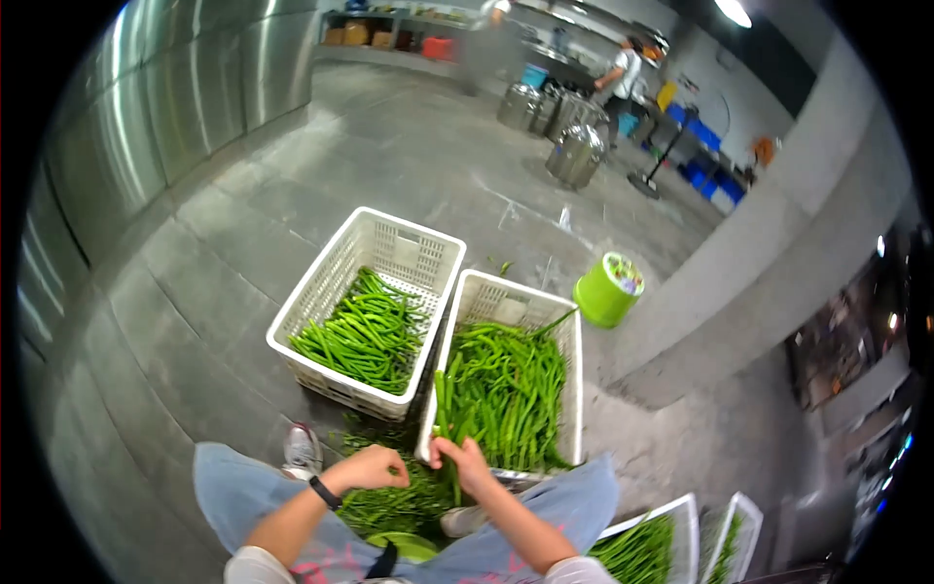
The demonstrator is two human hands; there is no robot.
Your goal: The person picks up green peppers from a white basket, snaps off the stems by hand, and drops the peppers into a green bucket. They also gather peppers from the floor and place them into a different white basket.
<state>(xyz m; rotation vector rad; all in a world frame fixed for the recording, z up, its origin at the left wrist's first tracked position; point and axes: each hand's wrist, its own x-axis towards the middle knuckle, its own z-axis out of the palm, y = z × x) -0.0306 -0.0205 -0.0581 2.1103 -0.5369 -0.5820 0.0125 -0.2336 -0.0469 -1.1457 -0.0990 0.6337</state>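
Note:
Two white crates stand side by side on the floor. Long green peppers [365,336] lie in the left crate [435,243], and more green peppers [506,389] fill the right crate [576,399]. My right hand [465,459] is at the near left corner of the right crate, its fingers closed on a green pepper [441,404]. To its left, my left hand [381,468] has its fingers curled above a heap of green trimmings [399,501]; what it holds, if anything, is too small to tell. A black band [326,493] is round my left wrist.
A green bucket [609,290] stands right of the crates, near a pillar [749,263]. More crates [686,535] with greens are at the lower right. Metal pots [576,156] and a person [623,78] are at the back. A metal wall [175,97] runs along the left.

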